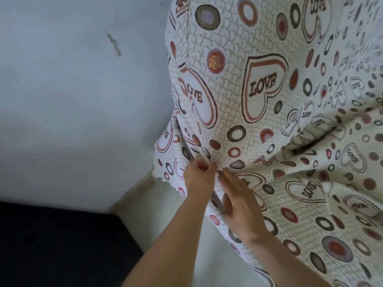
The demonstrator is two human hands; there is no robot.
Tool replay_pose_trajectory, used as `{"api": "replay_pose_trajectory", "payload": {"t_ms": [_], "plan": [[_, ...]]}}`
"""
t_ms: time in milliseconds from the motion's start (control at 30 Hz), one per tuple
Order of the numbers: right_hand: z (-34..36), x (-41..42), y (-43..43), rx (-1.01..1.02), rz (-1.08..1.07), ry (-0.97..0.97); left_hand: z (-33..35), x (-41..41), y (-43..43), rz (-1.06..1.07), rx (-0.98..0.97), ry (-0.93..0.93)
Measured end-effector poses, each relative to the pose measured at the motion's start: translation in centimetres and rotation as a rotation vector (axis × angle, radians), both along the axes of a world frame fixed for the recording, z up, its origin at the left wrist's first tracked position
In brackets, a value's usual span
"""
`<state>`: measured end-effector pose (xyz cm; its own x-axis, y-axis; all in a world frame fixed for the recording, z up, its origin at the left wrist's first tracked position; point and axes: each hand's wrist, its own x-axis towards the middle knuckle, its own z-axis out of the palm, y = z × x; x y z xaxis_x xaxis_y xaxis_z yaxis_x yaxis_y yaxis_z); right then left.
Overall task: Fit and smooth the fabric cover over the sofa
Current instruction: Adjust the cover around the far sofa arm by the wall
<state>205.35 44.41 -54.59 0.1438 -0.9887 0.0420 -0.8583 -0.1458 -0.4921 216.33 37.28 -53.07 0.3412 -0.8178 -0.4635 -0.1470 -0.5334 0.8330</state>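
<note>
Okay, fabric cover: cream, scale-textured weave, printed with "LOVE" hearts and red, grey and brown rings. It fills the right side of the view, draped over the sofa, which it hides completely. It rises over a tall rounded bulk at the top and drops into deep creases at mid right. At the near corner it bunches into vertical folds, and its frayed edge hangs loose on the left, above the floor.

Your left hand is at that bunch, fingers curled, pinching a gather of the cloth between thumb and fingertips. Your right hand lies just beside it, whether the two touch you cannot tell. Its fingers are straight and flat on the cover, thumb spread to the left, fingertips pointing up at the pinched spot; it grips nothing visible.

Left of the cover the floor is pale, with a strip of skirting along the base of a blue-grey wall. A chipped scratch mark sits high on the wall. Bottom left corner: a black flat-topped thing, too dark to identify.
</note>
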Motion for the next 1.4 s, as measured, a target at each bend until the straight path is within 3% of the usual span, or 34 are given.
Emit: {"api": "replay_pose_trajectory", "payload": {"t_ms": [167, 267, 500, 700, 800, 900, 1033, 1233, 1400], "plan": [[1.2, 1.4, 1.1, -0.003, -0.032, -0.037, 0.3, 1.0, 0.6, -0.036, -0.026, 0.036], [2.1, 3.4, 1.4, -0.055, -0.039, -0.103, -0.3, 3.4, 1.2, 0.07, -0.076, 0.069], [0.8, 8.0, -2.2, 0.07, -0.007, -0.129, -2.7, 8.2, -4.3, 0.19, -0.131, -0.083], [-0.6, 10.9, -5.2, 0.173, -0.007, -0.013, -4.7, 8.5, -7.9, -0.069, 0.0, -0.106], [-1.1, 11.3, -6.4, 0.196, -0.05, 0.033, -5.9, 9.5, -8.3, 0.041, -0.014, -0.122], [-1.8, 12.2, -7.4, 0.174, -0.086, 0.092, -6.6, 10.7, -8.5, 0.039, -0.017, -0.274], [-2.2, 13.8, -8.1, 0.134, -0.152, 0.116, -5.7, 11.6, -9.2, -0.161, 0.003, -0.42], [-3.2, 14.3, -8.8, 0.106, -0.146, 0.065, -7.0, 13.1, -8.9, -0.078, -0.041, -0.294], [-3.3, 14.7, -9.0, 0.117, -0.115, -0.152, -9.1, 15.1, -7.7, 0.044, -0.037, -0.214]]}}
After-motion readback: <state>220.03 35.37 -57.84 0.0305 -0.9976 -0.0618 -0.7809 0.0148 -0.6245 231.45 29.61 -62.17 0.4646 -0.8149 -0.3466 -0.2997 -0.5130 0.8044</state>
